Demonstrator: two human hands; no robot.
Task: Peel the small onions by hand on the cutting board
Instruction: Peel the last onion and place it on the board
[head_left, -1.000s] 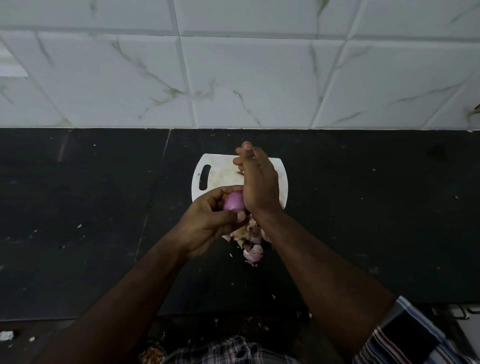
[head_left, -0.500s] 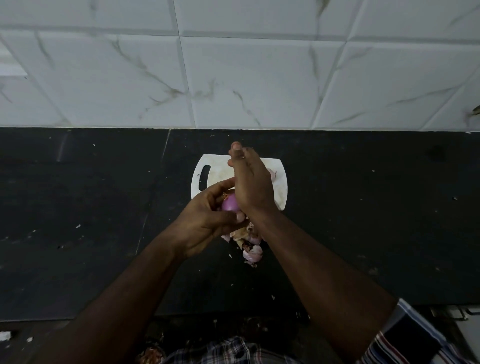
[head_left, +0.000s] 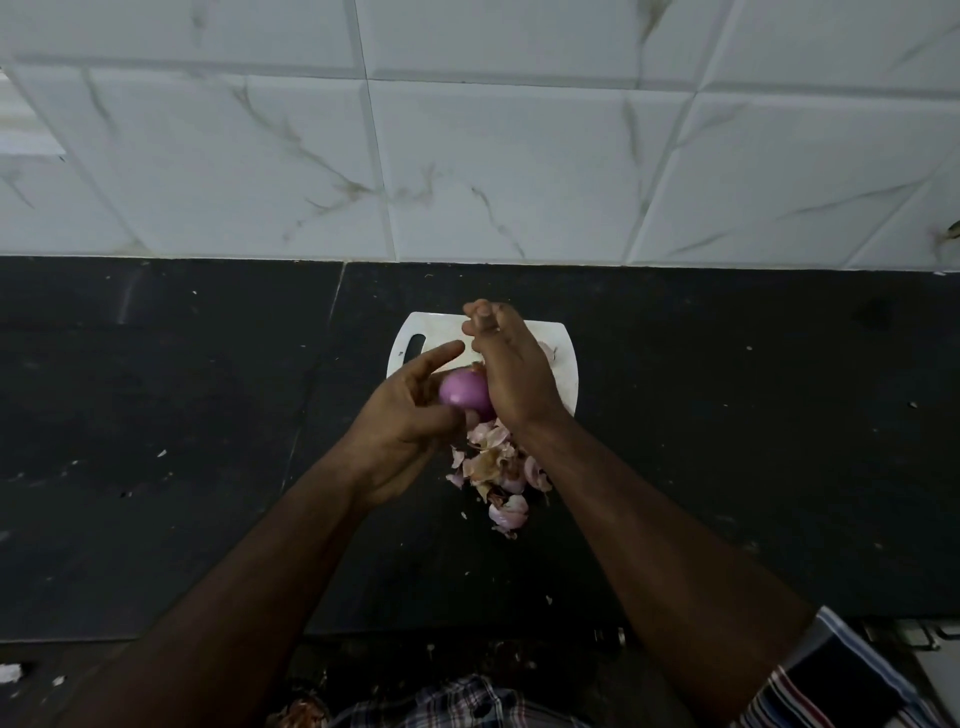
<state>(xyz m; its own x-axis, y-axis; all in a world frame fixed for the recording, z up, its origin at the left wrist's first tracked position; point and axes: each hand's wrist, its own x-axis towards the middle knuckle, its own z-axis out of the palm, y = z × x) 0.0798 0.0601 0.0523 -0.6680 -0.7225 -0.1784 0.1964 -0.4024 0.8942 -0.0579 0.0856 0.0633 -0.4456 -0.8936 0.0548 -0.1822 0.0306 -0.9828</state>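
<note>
A small purple onion (head_left: 462, 394) with smooth peeled skin sits in my left hand (head_left: 410, 415), held between thumb and lower fingers while the index finger points out straight. My right hand (head_left: 511, 371) lies against the onion's right side, its fingertips bunched together above the white cutting board (head_left: 563, 364); what they pinch is not visible. Both hands hover over the board's near edge. A heap of pale pink onion peels (head_left: 498, 473) lies on the black counter just in front of the board.
The black stone counter (head_left: 156, 415) stretches left and right, flecked with small scraps. White marbled wall tiles (head_left: 467, 156) rise right behind the board. A handle slot (head_left: 414, 347) marks the board's left end. My checked shirt (head_left: 457, 701) shows at the counter's front edge.
My left index finger has lifted off the onion and straightened, so more of the purple onion shows. My right hand's fingertips stayed raised and bunched over the board.
</note>
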